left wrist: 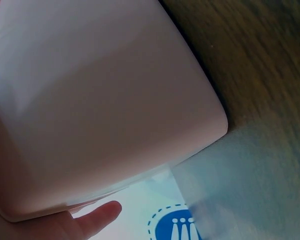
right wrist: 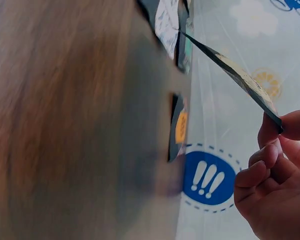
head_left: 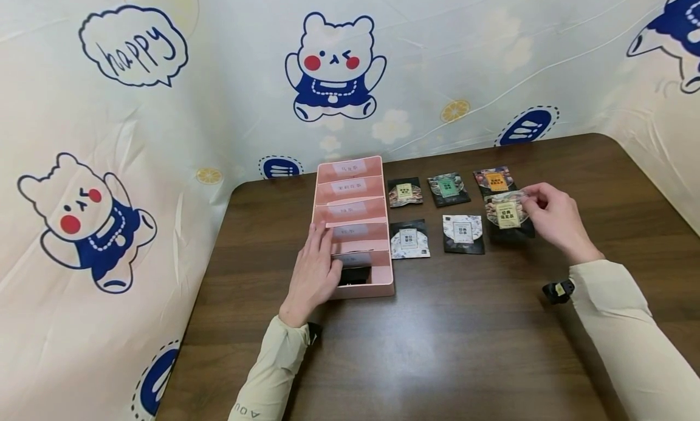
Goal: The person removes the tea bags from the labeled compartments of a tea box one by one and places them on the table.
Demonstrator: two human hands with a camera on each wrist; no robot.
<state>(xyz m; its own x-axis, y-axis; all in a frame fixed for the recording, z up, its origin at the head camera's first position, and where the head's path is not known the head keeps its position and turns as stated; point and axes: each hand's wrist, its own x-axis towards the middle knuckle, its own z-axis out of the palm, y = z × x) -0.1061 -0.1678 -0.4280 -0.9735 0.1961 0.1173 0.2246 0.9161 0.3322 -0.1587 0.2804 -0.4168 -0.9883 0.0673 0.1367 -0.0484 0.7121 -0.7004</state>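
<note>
My right hand point(head_left: 559, 219) pinches a tea sachet point(head_left: 507, 215) by its right edge, with a pale yellow label and a dark lower part. In the right wrist view that sachet point(right wrist: 235, 75) is raised above the table and seen nearly edge-on between thumb and finger. On the left, my left hand point(head_left: 313, 274) rests over the left rim of a pink divided box point(head_left: 365, 291), fingers extended. The front compartment contains a black packet point(head_left: 355, 276). Up close in the left wrist view are the box's smooth outer wall point(left wrist: 110, 100) and one finger point(left wrist: 102, 217).
Right of the box lie tea sachets in two rows: yellow-labelled point(head_left: 405, 192), green-labelled point(head_left: 449, 189) and orange-labelled point(head_left: 494, 179) behind, two white ones point(head_left: 409, 239) in front. The brown table point(head_left: 426, 348) ends at a printed cloth backdrop point(head_left: 235, 75). Paper labels mark the box's compartments.
</note>
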